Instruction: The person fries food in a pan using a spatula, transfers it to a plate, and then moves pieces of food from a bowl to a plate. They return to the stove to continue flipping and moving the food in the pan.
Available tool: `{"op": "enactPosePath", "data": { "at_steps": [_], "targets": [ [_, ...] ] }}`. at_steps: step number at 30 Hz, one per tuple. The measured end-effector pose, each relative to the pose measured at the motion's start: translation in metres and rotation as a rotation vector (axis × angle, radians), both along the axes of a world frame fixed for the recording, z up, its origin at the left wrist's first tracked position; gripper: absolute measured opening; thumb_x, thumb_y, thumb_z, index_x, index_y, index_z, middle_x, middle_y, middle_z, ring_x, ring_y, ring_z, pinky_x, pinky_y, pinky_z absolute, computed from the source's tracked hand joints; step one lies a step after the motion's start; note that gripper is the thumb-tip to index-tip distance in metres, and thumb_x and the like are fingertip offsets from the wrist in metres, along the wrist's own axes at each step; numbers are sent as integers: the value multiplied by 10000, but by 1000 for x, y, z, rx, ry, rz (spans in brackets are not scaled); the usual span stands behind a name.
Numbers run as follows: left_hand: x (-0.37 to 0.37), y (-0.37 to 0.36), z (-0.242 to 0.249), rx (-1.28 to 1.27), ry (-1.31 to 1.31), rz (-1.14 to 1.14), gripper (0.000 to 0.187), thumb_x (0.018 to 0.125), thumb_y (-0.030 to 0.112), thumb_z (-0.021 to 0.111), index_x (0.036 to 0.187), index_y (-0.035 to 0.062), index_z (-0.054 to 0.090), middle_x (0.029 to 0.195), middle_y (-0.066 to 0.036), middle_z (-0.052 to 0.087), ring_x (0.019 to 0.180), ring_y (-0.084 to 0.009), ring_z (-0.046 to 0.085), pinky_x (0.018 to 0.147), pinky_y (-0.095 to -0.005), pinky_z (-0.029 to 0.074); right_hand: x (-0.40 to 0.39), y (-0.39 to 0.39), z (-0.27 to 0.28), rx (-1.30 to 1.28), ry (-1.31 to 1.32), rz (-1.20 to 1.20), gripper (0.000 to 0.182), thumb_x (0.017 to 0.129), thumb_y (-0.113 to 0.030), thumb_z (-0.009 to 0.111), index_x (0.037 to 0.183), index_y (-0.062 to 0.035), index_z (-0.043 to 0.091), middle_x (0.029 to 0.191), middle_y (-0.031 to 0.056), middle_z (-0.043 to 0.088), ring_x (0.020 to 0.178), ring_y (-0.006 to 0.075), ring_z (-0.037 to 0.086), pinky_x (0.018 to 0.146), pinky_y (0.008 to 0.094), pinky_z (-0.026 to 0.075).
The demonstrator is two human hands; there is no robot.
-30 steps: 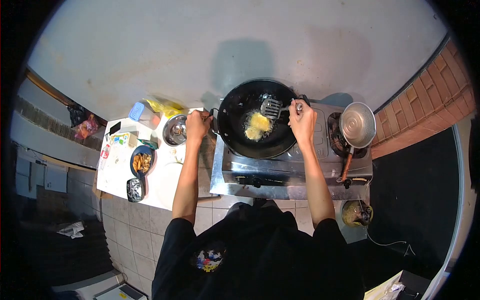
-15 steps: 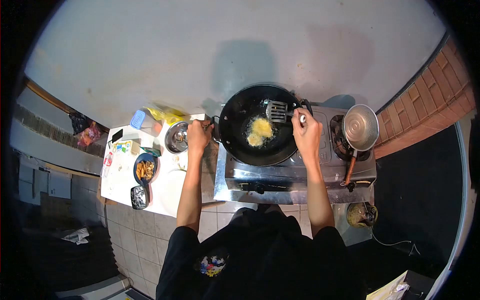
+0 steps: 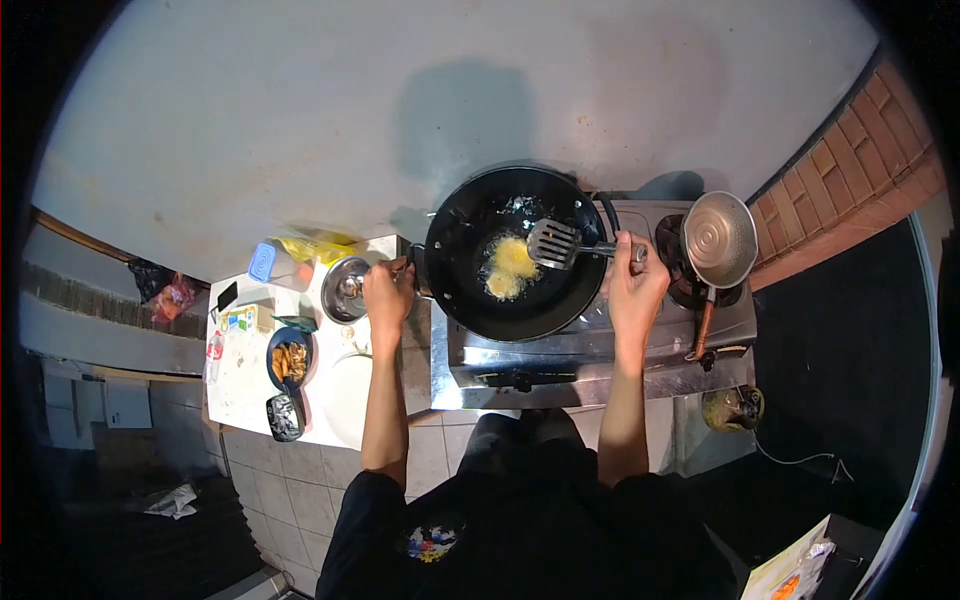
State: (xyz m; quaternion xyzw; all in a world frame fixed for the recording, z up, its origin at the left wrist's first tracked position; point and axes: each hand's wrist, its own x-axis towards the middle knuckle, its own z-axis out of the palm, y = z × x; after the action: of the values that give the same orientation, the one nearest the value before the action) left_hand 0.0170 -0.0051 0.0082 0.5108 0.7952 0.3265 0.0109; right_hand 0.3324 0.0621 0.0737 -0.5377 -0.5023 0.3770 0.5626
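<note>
Two hands at a wok (image 3: 470,290) on a stove (image 3: 600,350), beside a white bench (image 3: 240,380).
The pan (image 3: 720,240) is right of the wok, the bowl (image 3: 345,290) left; the right hand (image 3: 638,290) clasps the spatula (image 3: 553,244), its blade over the wok beside yellow food (image 3: 514,258) in bubbling oil; the left hand (image 3: 388,292) curls by the wok's handle, its grip unclear.

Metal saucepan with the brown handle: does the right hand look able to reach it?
Probably: nothing stands between the right hand and the metal saucepan, though that hand holds a slotted metal spatula.
</note>
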Motion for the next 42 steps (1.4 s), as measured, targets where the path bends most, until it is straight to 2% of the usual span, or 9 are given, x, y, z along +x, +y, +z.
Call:
{"op": "enactPosePath", "data": {
  "at_steps": [3,8,10,11,14,21,30,40,42],
  "targets": [
    [4,-2,0,9,-52,10,233,772,123,699,955,-20,697,859,-205,681,789,-329,669,731,-381,508,-5,-5,-1,-36,115,-5,279,954,-210,540,937,58,617,551,44,535,459,105,545,420,247,428],
    [2,-6,-1,21,-166,15,253,775,122,703,987,-14,691,869,-200,687,800,-319,675,749,-375,508,-16,-29,4,3,31,-35,269,957,-196,525,993,59,606,593,64,561,476,113,563,443,246,449],
    [1,-8,-4,18,-181,15,318,787,185,698,1057,18,682,888,-192,691,809,-270,680,773,-358,504,-21,-43,9,-16,-60,-58,243,950,-168,523,1012,51,608,594,62,560,483,113,566,454,247,451],
    [2,-10,-5,56,-297,12,295,789,151,709,1052,19,684,882,-197,687,804,-305,672,776,-370,506,-24,-49,14,-41,-44,-63,224,943,-147,522,1019,44,611,595,64,564,482,114,565,459,249,449],
    [1,-11,-3,78,-380,-2,324,794,159,712,1068,-9,669,874,-186,691,805,-262,682,764,-347,514,-26,-59,14,-8,-80,-67,227,941,-149,527,1020,47,610,603,67,572,482,111,564,454,251,444],
    [-6,-14,7,119,-463,-107,336,807,162,708,1091,-11,658,877,-179,691,804,-231,681,750,-325,517,-43,-62,9,-9,-85,-165,227,922,-131,531,864,73,614,493,73,541,403,119,531,401,279,419],
    [-2,-25,16,78,-463,-89,365,821,189,700,1117,-16,641,954,-185,686,834,-223,676,760,-319,514,-39,-49,4,-47,-90,71,296,939,-186,565,775,60,568,482,93,556,387,118,544,350,256,415],
    [19,-7,-10,111,-353,156,369,830,186,683,1090,-70,632,1031,-218,668,923,-256,677,801,-339,510,-28,-23,-16,-124,-84,278,316,937,-211,572,759,51,563,507,92,565,402,133,568,357,260,447],
    [17,-5,-19,148,-276,194,291,789,148,710,1010,-39,673,872,-215,682,793,-278,682,722,-358,514,-24,-21,-21,-95,-102,306,322,927,-217,591,745,47,566,506,92,567,401,133,564,360,263,429]
  ]
}}
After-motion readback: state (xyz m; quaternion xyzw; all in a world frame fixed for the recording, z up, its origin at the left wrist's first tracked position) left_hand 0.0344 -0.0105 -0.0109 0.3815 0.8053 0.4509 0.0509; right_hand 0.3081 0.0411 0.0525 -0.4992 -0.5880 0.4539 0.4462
